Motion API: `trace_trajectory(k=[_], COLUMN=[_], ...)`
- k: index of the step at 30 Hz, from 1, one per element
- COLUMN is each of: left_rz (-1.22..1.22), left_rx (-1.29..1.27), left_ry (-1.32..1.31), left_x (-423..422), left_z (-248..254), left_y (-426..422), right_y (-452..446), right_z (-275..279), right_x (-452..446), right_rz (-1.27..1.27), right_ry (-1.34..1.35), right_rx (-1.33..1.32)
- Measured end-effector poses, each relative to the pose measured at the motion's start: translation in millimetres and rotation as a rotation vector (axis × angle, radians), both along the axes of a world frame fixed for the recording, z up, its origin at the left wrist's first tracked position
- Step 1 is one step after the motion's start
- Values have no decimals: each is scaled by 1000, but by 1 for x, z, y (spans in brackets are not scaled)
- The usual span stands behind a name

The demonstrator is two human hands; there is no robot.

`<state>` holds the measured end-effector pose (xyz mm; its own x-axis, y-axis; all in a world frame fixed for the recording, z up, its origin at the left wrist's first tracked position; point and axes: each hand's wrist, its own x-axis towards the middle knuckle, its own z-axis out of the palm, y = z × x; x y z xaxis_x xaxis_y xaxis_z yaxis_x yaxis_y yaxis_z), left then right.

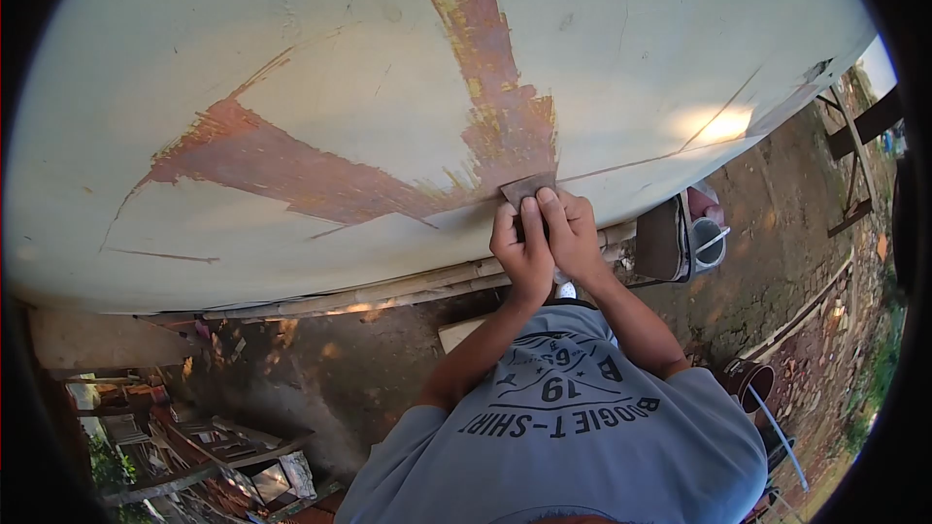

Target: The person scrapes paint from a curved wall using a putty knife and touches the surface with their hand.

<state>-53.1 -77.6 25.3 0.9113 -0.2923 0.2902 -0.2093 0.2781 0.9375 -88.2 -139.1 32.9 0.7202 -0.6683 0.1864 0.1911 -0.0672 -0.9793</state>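
Both of my hands pinch a thin, flat, dark scraper blade [527, 186] between thumbs and fingers. My left hand [522, 250] is closed on its left side, and my right hand [573, 231] closes on the right side, the two hands touching. The blade's upper edge lies against a large pale painted surface [359, 68], at the foot of a scraped reddish-brown strip [490, 68] with yellow flecks along its edges. Another reddish-brown patch [282, 165] spreads to the left. My fingers partly hide the blade's lower part.
Right of my hands, below the surface's edge, stand a dark container [663, 241] and a pale bucket [709, 245] with a stick in it. A pile of wood scraps [233, 466] lies at lower left. Bamboo poles [417, 289] run under the surface's lower edge.
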Motion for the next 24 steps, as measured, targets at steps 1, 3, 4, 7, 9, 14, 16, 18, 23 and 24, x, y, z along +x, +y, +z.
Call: trace_trajectory(k=[1, 3, 4, 7, 9, 14, 16, 18, 23, 24], left_rz=[12, 39, 13, -32, -28, -17, -46, -66, -88, -103], left_rx=[3, 10, -9, -35, -27, -13, 5, -30, 12, 17], left_ry=[-5, -6, 11, 50, 27, -26, -48, -67, 22, 31], left_x=[0, -1, 0, 1, 3, 7, 12, 17, 13, 15], left_z=[-13, -28, -14, 12, 11, 13, 43, 59, 45, 43], left_y=[0, -2, -1, 1, 1, 3, 8, 5, 13, 14], right_y=[2, 3, 2, 0, 1, 2, 8, 9, 18, 15], right_z=[-7, -16, -4, 23, 21, 17, 49, 57, 47, 44], right_x=[0, 0, 0, -1, 0, 5, 7, 9, 5, 3], right_rz=[-3, -8, 6, 34, 27, -22, -23, -36, -42, -24], right_ry=[-4, -2, 7, 26, -5, -28, -69, -93, -64, -69], right_rx=[-2, -5, 1, 11, -10, -8, 80, 34, 134, 149])
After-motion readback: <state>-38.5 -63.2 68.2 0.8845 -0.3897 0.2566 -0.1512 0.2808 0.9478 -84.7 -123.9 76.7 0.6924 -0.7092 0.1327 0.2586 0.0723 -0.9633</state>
